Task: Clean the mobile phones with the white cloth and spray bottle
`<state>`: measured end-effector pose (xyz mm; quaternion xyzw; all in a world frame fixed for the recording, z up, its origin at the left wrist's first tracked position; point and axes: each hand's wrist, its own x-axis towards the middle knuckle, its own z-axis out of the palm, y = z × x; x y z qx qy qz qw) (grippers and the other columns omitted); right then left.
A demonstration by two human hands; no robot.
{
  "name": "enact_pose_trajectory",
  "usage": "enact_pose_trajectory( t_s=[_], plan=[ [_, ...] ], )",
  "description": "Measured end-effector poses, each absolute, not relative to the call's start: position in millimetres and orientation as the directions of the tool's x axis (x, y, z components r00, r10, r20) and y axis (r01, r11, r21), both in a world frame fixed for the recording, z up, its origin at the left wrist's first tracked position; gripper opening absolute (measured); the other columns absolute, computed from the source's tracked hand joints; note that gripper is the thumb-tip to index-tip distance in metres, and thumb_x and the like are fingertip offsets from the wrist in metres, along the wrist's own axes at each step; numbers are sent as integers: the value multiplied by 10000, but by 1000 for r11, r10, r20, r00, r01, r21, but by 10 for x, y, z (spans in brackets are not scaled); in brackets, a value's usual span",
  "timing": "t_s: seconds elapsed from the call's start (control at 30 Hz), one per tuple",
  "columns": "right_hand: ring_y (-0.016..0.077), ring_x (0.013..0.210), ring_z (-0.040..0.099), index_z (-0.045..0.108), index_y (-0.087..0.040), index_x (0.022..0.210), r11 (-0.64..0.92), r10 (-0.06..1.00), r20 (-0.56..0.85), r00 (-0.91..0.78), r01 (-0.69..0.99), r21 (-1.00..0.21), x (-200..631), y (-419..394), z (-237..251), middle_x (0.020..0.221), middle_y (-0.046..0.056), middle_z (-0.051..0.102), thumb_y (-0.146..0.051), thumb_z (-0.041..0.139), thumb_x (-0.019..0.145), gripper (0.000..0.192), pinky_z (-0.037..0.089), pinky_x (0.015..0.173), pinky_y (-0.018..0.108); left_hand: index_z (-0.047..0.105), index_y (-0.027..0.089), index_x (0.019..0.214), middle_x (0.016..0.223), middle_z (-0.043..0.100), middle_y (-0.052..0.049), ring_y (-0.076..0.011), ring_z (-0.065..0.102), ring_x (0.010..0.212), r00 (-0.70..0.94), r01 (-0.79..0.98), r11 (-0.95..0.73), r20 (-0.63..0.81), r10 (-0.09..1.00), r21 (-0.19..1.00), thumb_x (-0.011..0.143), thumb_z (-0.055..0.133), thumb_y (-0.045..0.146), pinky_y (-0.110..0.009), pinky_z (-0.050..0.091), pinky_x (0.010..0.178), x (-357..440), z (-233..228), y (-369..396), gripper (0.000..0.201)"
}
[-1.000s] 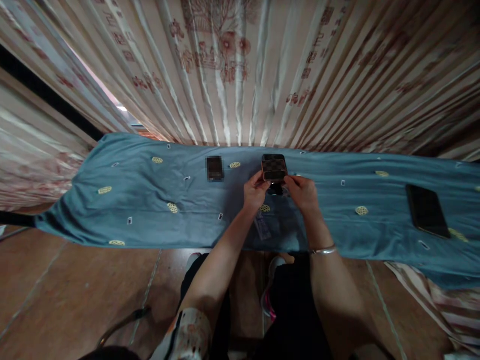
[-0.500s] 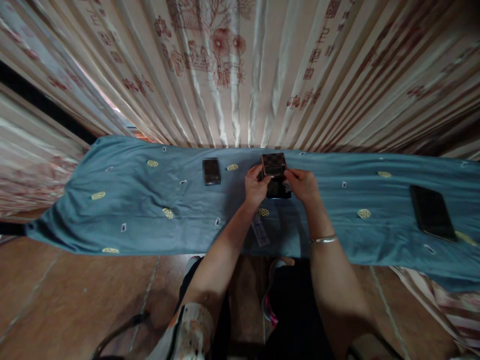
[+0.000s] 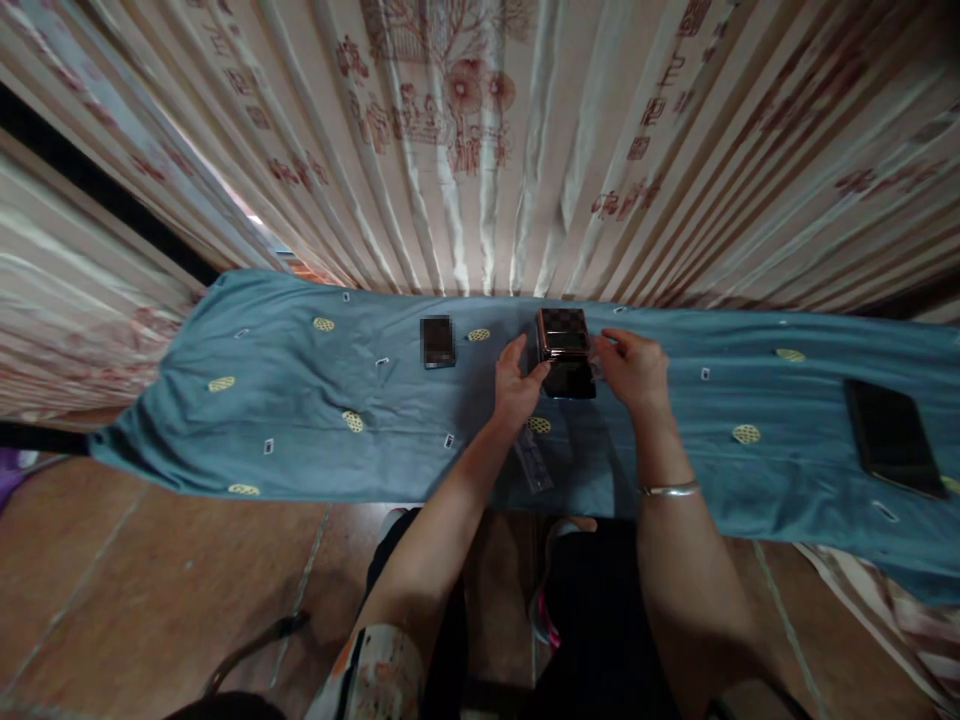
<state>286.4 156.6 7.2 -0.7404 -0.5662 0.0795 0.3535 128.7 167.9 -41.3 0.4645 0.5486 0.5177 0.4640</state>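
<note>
Two bare hands over a blue cloth (image 3: 300, 400) with small yellow patterns, spread on a long surface. A checkered phone (image 3: 564, 335) in the middle of the cloth, tipped up a little at its near edge. Right under its near edge, a dark phone (image 3: 570, 380) lying flat, the two touching or almost so.

Left hand (image 3: 517, 385) on the left side of the checkered phone, fingers (image 3: 537, 372) curled and touching its left edge. Gripping it or just touching it, hard to tell. Right hand (image 3: 636, 368) just right of the checkered phone, fingers half open, tips close to a small clear bit (image 3: 597, 358) by the phone's right edge. Holding that bit or not, cannot tell. A silver bangle (image 3: 670, 489) on the right wrist.

A clear wrapper strip (image 3: 534, 460) on the cloth, nearer than the checkered phone, between the two arms. A small blurred dark card (image 3: 437, 342) left of the checkered phone, well apart from it. A big black tablet (image 3: 892, 438) far to the right of the checkered phone, near the cloth's right end.

Behind the checkered phone, a shiny cream curtain (image 3: 480, 150) with red pictures, hanging in folds. Below the cloth's near edge, a brown tiled floor (image 3: 150, 590) and dark trousers (image 3: 600, 620).
</note>
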Motion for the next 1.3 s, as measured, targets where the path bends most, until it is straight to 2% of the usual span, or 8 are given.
enact_pose_trajectory(
  t_s=[0.13,0.27,0.4,0.57,0.77,0.9,1.07,1.3],
  plan=[
    [238,773,714,761,-178,1068,56,922,253,292,546,-836,2669,1371,107,829,75,790,-478,591,860,403,543,758,370,705,201,1183,1353,653,-93,-255,608,1234,-137,-150,63,-84,987,987,748,733,124,-396,510,1010,1099,-311,1350,443],
    [194,756,705,727,-225,1110,28,973,28,227,6,-1000,2337,1140,193,905,47,790,-571,695,773,484,566,687,326,739,208,1099,1257,711,-80,-243,652,1169,-74,-381,118,-157,985,917,797,742,297,-370,495,1008,930,-171,1027,315],
    [179,782,703,712,-276,1100,-134,989,-147,1,-403,-905,2054,994,291,1009,24,781,-529,724,754,430,574,631,291,748,205,1055,1224,727,-90,-245,686,1099,-1,-511,198,-232,973,837,805,720,461,-354,518,917,822,-52,799,359],
    [127,714,641,711,-249,996,-292,956,-214,-199,-630,-719,1763,898,245,1062,44,770,-368,690,744,280,504,493,208,748,176,934,956,770,-69,-224,717,960,56,-575,155,-150,987,803,771,717,573,-323,534,849,690,-6,685,430],
    [166,732,667,698,-223,983,-297,954,-221,-204,-527,-796,1517,876,62,976,63,780,-345,653,692,319,512,510,240,643,190,742,645,648,-10,-214,712,870,70,-664,213,-223,972,717,742,722,625,-308,536,792,538,-50,647,442],
    [253,1044,702,684,-247,1129,-106,994,-103,-34,-95,-990,1389,790,-4,1109,66,762,-532,598,815,432,572,909,386,670,207,907,916,735,-62,-247,684,1076,115,-700,308,-323,939,645,851,559,675,-359,530,927,460,42,592,484],
    [268,1420,470,668,-249,1253,213,977,186,-106,369,-905,1286,681,-39,1463,85,582,-600,470,929,518,323,1217,448,678,203,967,1043,734,-90,-273,652,1171,158,-724,343,-340,927,599,864,497,703,-388,519,984,368,124,533,541],
    [276,1123,671,782,-249,1013,94,995,90,-32,170,-981,1429,773,-71,1131,56,760,-677,667,771,505,494,1024,428,699,185,954,917,741,-32,-221,699,976,121,-668,319,-324,938,673,653,845,319,-374,545,902,285,36,434,361]
  ],
)
